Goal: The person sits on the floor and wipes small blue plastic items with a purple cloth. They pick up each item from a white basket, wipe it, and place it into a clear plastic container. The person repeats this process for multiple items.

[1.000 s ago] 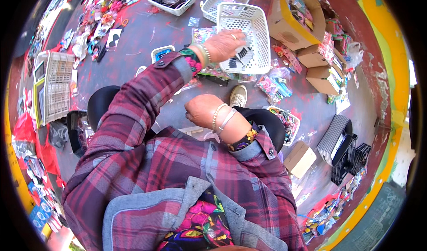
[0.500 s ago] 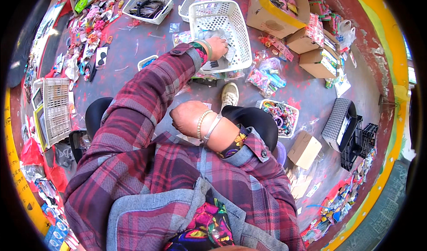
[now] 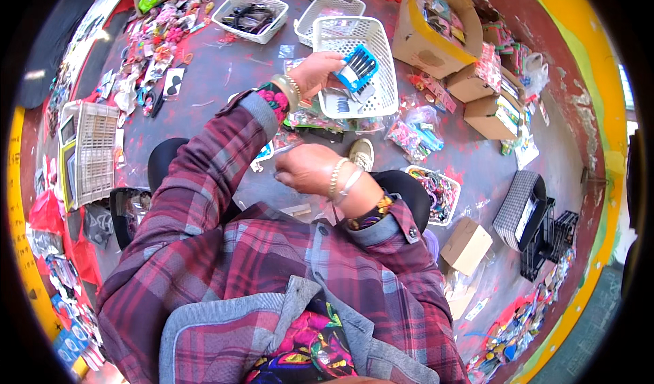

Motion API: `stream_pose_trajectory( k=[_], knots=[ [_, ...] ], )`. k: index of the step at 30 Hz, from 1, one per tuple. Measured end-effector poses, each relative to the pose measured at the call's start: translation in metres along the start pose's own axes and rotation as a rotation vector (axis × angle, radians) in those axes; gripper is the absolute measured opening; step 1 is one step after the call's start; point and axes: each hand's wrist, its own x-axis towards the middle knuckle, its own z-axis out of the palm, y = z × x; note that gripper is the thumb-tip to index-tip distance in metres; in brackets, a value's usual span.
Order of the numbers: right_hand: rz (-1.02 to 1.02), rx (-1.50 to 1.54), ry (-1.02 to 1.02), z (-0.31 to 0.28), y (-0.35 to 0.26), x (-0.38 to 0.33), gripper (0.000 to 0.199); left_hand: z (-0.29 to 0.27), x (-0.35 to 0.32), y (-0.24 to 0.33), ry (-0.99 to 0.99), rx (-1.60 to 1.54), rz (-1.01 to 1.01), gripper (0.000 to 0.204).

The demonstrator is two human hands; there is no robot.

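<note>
My left hand (image 3: 315, 72) reaches forward over a white plastic basket (image 3: 390, 77) on the floor and is shut on a blue card of dark hair clips (image 3: 357, 68), held just above the basket's inside. More cards of clips lie in the basket under it. My right hand (image 3: 308, 169) hovers close to my body over my lap, knuckles up and fingers curled shut; I cannot see anything in it. Both wrists carry bangles, and both arms are in plaid sleeves.
Cardboard boxes (image 3: 436, 26) of packets stand at the far right. Two more white baskets (image 3: 253, 15) sit at the back, and a white crate (image 3: 95, 154) at the left. Bags of hair accessories (image 3: 414, 133), a tray of hair ties (image 3: 437, 192) and my shoe (image 3: 361, 154) lie nearby.
My left hand was down inside the basket; it has now come up holding the blue card of clips. My right hand has stayed over my lap.
</note>
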Motion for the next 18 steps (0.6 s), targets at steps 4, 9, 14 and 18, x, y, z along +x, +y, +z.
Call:
stream_pose_trajectory(
  k=[4, 9, 14, 18],
  knots=[
    [0.098, 0.678, 0.007, -0.045, -0.017, -0.018, 0.019, -0.007, -0.059, 0.029, 0.013, -0.194, 0.069, 0.023],
    [0.035, 1.037, 0.668, -0.067, -0.002, -0.035, 0.023, -0.015, -0.106, 0.045, 0.021, -0.233, 0.157, 0.022],
    [-0.254, 1.328, 1.205, -0.080, -0.003, -0.028, 0.030, -0.006, -0.148, 0.053, 0.029, -0.021, 0.195, 0.024],
    [-0.184, 0.618, 1.179, -0.060, -0.011, -0.003, 0.030, 0.015, -0.158, 0.055, 0.065, -0.012, 0.155, 0.032]
  ],
)
